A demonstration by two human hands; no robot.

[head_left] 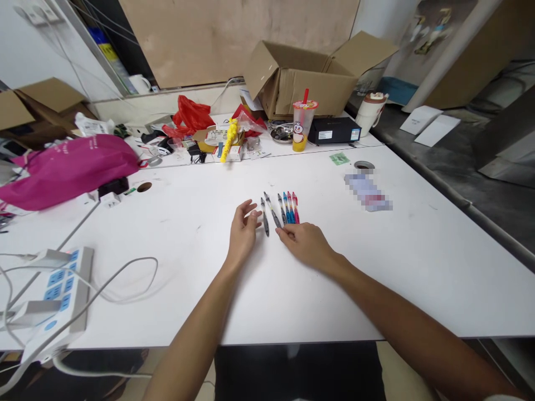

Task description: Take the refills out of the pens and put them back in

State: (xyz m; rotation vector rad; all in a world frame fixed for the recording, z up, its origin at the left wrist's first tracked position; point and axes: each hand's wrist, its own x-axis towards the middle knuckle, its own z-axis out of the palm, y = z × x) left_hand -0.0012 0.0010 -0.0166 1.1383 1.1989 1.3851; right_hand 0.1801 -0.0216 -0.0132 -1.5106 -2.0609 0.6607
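Several pens lie side by side on the white table (167, 234). A black pen (264, 216) is the leftmost, with my left hand (244, 231) just left of it, its fingers apart and curved. Right of that pen, a second black pen (272, 209) lies tilted, its lower end at the fingertips of my right hand (307, 242). My right hand's fingers are closed at the lower ends of the pens; what they grip, if anything, is hidden. Another black pen (281, 206), blue pens (286, 205) and pink pens (295, 206) stand close together in the row.
A power strip (69, 295) with looping cables is at the left. Along the back are a magenta bag (75, 170), a drink cup (302, 125), a cardboard box (311, 86) and a black box (334, 131). A tape roll (364, 165) lies right, near a blurred packet (368, 192).
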